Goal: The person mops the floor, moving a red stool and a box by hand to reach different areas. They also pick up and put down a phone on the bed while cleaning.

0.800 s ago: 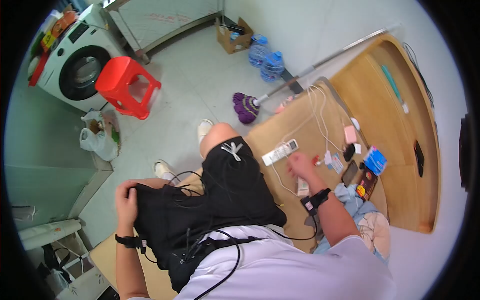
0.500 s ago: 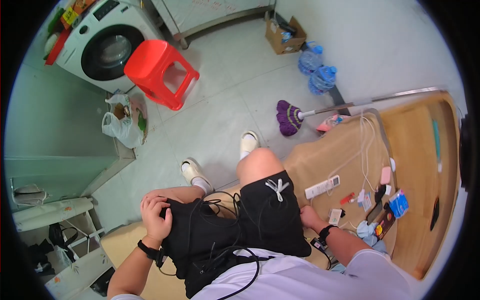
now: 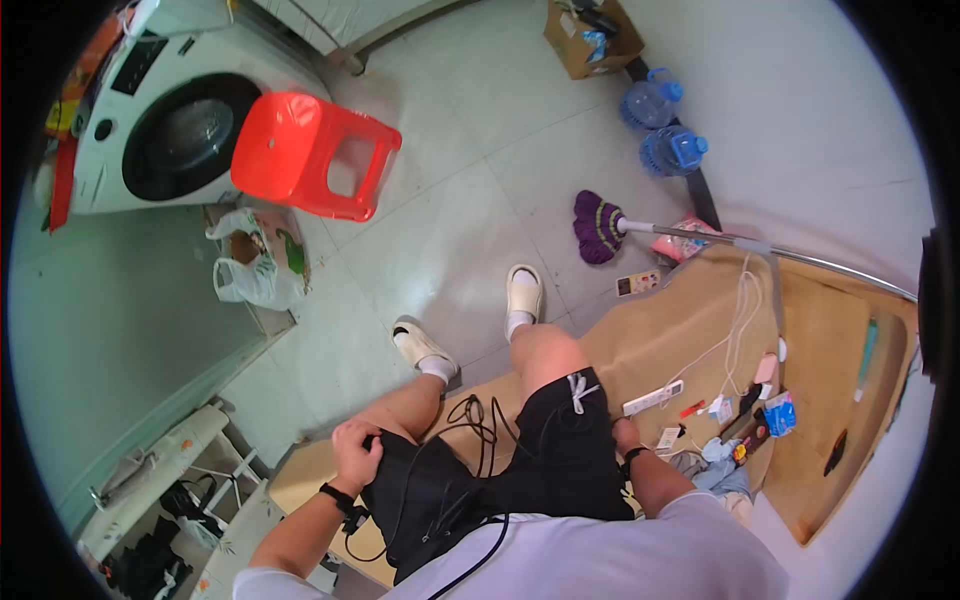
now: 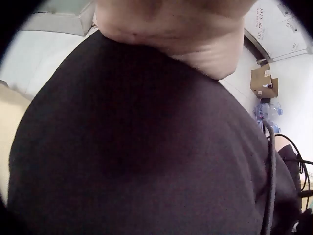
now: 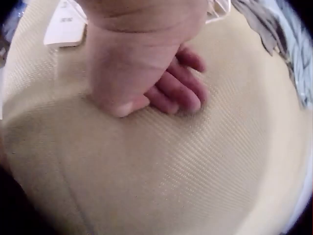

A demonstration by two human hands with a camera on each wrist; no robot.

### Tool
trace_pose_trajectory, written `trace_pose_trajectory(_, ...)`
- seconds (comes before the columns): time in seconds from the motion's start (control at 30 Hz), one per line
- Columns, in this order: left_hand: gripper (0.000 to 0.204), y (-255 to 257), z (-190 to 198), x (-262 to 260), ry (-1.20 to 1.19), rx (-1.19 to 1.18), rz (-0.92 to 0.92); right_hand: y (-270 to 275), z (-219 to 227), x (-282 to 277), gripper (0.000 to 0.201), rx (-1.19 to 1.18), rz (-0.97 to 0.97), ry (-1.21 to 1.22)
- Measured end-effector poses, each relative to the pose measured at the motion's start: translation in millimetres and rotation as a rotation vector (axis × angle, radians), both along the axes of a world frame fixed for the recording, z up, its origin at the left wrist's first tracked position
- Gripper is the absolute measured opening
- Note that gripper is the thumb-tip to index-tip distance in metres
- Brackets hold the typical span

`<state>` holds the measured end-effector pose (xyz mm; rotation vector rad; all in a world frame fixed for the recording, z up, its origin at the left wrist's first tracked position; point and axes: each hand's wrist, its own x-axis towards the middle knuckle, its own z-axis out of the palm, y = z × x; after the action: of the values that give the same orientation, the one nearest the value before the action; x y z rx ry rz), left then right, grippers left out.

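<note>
My left hand [image 3: 357,455] rests on my bare knee at the hem of the black shorts [image 3: 500,470], fingers relaxed. In the left wrist view the heel of that hand lies over the dark cloth [image 4: 137,132], and its fingers are hidden. My right hand [image 3: 627,434] is down beside my other thigh. In the right wrist view its loosely curled fingers [image 5: 178,90] touch the tan woven mat [image 5: 146,166] and hold nothing. A white remote control [image 3: 653,398] lies just beyond it, and a small white box [image 3: 667,438] is to its right.
A red lighter-like item [image 3: 692,409], white cables [image 3: 742,310] and a blue packet [image 3: 780,413] lie on the mat. A purple mop [image 3: 598,228] leans across its far edge. On the floor stand a red stool [image 3: 290,150], water bottles [image 3: 672,150] and a plastic bag [image 3: 255,270].
My right hand has moved from beside the remote control back to the mat next to my thigh. My left hand stays at the knee, while the head view has shifted.
</note>
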<state>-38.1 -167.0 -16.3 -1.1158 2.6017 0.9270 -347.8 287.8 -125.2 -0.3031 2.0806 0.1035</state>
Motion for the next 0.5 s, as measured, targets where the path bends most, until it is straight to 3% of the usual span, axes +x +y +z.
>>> trace_pose_trajectory(0.03,0.010,-9,-3,-7,0.007,-0.001,-0.011,-18,15,-9,0.019,0.086,-0.151,-0.154)
trace_pose_trajectory(0.07,0.010,-20,-4,-13,-0.108,0.151,-0.049,-27,33,-9,0.020,0.171,-0.305,-0.318)
trace_pose_trajectory(0.1,0.012,-29,0,-17,-0.231,0.303,-0.084,-20,32,-4,0.020,0.171,-0.317,-0.326)
trace_pose_trajectory(0.17,0.018,-52,9,-46,-0.262,0.563,0.213,-4,15,-6,0.025,0.367,-0.085,-0.666)
trace_pose_trajectory(0.2,0.018,-65,29,-73,-0.183,0.594,0.271,-21,46,-16,0.024,0.429,-0.271,-0.743)
trace_pose_trajectory(0.23,0.019,-80,59,-105,-0.102,0.624,0.334,-42,75,-29,0.024,0.462,-0.142,-0.745)
trace_pose_trajectory(0.3,0.017,-106,127,-161,0.123,0.663,0.342,-32,98,-48,0.022,0.280,-0.163,-0.771)
trace_pose_trajectory(0.33,0.017,-117,171,-191,0.209,0.647,0.309,-19,98,-65,0.022,0.275,-0.168,-0.759)
trace_pose_trajectory(0.4,0.016,-126,270,-239,0.354,0.607,0.257,20,107,-88,0.022,0.259,-0.062,-0.443)
trace_pose_trajectory(0.43,0.015,-126,316,-261,0.433,0.574,0.230,14,129,-126,0.029,0.291,-0.032,-0.491)
trace_pose_trajectory(0.47,0.015,-125,358,-279,0.518,0.522,0.155,41,137,-161,0.030,0.088,0.575,-0.197)
trace_pose_trajectory(0.5,0.015,-123,398,-291,0.592,0.474,0.079,2,214,-200,0.027,0.161,0.234,0.100)
